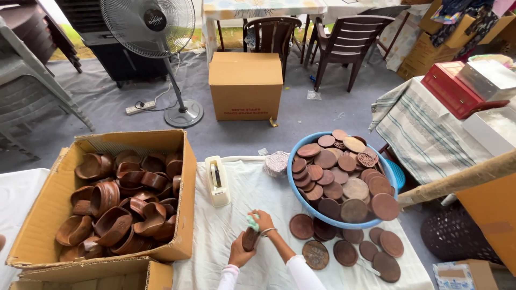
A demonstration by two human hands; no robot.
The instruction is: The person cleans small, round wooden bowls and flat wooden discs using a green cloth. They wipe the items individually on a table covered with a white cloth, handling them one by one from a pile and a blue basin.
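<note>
Held piece: a small dark brown wooden bowl [250, 239], on edge above the white tablecloth [258, 198], near the table's front edge
Left hand [239, 254]: fingers curled round the bowl's lower side, gripping it from below
Right hand [262, 220]: closed on a pale green cloth [252, 221], pressing it against the bowl's upper edge; a bangle [267, 232] sits on that wrist
Just beyond the hands: a cream tape dispenser [217, 181] lying on the tablecloth
To the right: loose round wooden lids [344, 251] flat on the cloth; behind them a blue plastic basin [309, 207] heaped with more such discs, some carved
To the left: an open cardboard box [185, 188] crowded with brown wooden bowls, tumbled at all angles
Farther back: a shut cardboard carton [245, 86] on the grey floor; a standing fan [152, 32] beside it; brown plastic chairs [346, 45] at a table
Far right: a striped cloth [424, 134] over another table; a red box [449, 88] on it
</note>
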